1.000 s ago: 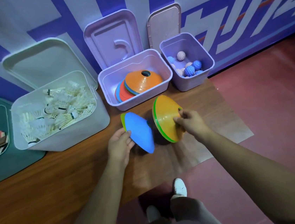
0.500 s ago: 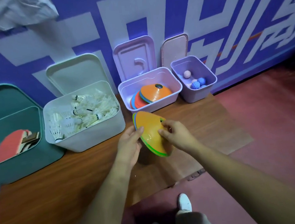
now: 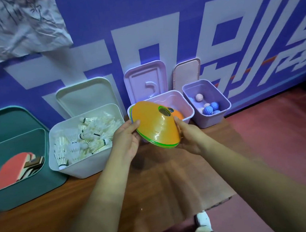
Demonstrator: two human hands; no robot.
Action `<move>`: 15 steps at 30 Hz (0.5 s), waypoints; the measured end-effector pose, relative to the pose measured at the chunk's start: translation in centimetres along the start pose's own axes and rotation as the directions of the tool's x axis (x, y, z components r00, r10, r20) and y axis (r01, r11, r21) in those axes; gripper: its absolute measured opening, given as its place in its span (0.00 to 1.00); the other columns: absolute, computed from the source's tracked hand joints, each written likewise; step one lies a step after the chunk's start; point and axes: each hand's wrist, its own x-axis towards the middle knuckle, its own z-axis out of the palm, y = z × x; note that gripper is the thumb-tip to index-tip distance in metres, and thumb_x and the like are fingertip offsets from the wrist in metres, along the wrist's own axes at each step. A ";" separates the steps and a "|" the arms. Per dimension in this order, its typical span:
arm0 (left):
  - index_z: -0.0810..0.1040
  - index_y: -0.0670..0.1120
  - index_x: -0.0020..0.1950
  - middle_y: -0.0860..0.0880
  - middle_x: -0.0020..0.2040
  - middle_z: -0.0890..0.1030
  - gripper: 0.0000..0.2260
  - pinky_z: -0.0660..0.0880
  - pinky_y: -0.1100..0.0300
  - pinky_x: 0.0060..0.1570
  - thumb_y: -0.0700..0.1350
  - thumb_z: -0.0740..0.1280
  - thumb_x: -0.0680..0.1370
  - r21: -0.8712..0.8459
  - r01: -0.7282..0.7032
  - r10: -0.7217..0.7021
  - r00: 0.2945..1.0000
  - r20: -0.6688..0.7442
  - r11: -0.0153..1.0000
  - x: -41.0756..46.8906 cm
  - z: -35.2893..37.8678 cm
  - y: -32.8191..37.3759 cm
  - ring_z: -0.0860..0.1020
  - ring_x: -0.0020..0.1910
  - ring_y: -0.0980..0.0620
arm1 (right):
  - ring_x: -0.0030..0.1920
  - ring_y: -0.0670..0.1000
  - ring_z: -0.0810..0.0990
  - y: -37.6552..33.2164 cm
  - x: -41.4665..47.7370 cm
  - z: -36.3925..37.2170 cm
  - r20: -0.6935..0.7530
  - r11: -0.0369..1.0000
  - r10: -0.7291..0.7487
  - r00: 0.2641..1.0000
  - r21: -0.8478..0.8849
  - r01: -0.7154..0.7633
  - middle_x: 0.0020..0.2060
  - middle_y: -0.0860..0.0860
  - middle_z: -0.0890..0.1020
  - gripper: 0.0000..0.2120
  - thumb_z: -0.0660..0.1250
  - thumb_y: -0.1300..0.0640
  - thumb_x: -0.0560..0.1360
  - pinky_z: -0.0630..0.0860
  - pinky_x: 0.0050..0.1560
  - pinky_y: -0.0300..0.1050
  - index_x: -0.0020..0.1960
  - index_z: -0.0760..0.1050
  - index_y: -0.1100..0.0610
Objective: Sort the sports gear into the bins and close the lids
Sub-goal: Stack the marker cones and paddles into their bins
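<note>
Gripping cone stack, orange on top, at both rims: left hand curling round left edge, right hand curling round right edge. Holding it tilted over front-left of pink bin, above orange cone lying inside. Sitting alongside, lids off: white bin holding shuttlecocks, purple bin holding balls, green bin holding paddles.

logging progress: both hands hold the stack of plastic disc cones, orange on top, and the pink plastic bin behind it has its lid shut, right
No: the head view shows the pink plastic bin open, its pink lid standing against the wall behind. The rest holds: left hand and right hand hold the stack of plastic disc cones, orange on top.
</note>
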 end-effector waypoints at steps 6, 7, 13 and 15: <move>0.70 0.34 0.66 0.35 0.56 0.79 0.18 0.81 0.54 0.49 0.30 0.64 0.77 0.130 -0.020 0.037 0.990 -0.135 0.991 8.2 2.5 -2.1 0.81 0.48 0.45 | 0.46 0.54 0.83 -5.1 8.4 -2.7 -0.074 0.999 -0.048 0.996 -0.023 0.046 0.50 0.57 0.85 0.16 0.71 0.54 0.76 0.80 0.50 0.55 0.59 0.79 0.63; 0.69 0.34 0.67 0.35 0.57 0.79 0.18 0.81 0.53 0.50 0.30 0.65 0.77 0.180 -0.008 0.037 0.987 -0.157 0.984 9.8 2.8 -2.6 0.81 0.49 0.45 | 0.44 0.54 0.82 -5.8 10.1 -3.5 -0.103 0.995 -0.063 0.993 -0.080 0.054 0.48 0.58 0.84 0.14 0.71 0.56 0.75 0.80 0.48 0.53 0.56 0.79 0.65; 0.73 0.35 0.62 0.37 0.54 0.80 0.13 0.82 0.54 0.47 0.33 0.66 0.78 0.417 0.095 0.013 0.968 -0.251 0.904 17.6 4.3 -5.6 0.81 0.48 0.44 | 0.59 0.57 0.78 -9.0 18.7 -5.9 -0.128 0.802 -0.152 0.980 -0.595 0.047 0.59 0.57 0.78 0.26 0.68 0.44 0.74 0.75 0.60 0.52 0.65 0.72 0.60; 0.75 0.35 0.58 0.37 0.52 0.80 0.10 0.81 0.55 0.47 0.33 0.67 0.77 0.480 0.142 0.010 0.954 -0.301 0.866 19.8 4.0 -6.8 0.81 0.46 0.46 | 0.61 0.58 0.77 -9.2 20.8 -6.1 -0.089 0.683 -0.173 0.981 -0.728 0.054 0.61 0.58 0.79 0.25 0.64 0.42 0.77 0.73 0.59 0.47 0.64 0.72 0.61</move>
